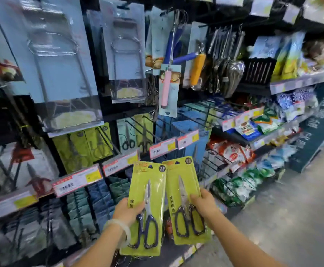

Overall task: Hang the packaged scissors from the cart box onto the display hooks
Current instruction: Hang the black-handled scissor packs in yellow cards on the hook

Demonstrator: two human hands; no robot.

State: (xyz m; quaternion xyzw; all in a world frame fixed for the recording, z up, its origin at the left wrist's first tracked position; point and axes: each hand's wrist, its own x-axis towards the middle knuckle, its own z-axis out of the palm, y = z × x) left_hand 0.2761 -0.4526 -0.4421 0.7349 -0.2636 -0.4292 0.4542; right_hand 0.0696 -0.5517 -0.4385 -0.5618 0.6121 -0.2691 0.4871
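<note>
Count: two packs of scissors up in front of me, one in each hand, both on lime-green cards.
Left hand: my left hand [127, 210] grips the left scissors pack [144, 208] by its left edge, fingers curled behind the card, thumb across the front near the blades.
Right hand: my right hand [205, 204] holds the right scissors pack [186, 201] by its right edge, thumb on the front just above the handles.
Position: both packs sit in the lower middle of the frame, side by side, their upper corners just about touching.
Axis: long axis runs up and down on each; blade tips point up toward the hang holes, dark handle loops at the bottom. The left pack leans slightly right at the top, the right pack slightly left.
Hooks: black display hooks [138, 125] jut out in the middle of the frame, green carded scissors already hanging there.
Price tags: four red-and-yellow price tags [162, 148] in view along the hook ends.
Room: shop aisle, packed shelves [299, 81] running off to the right, pale floor [292, 218] at lower right.
</note>
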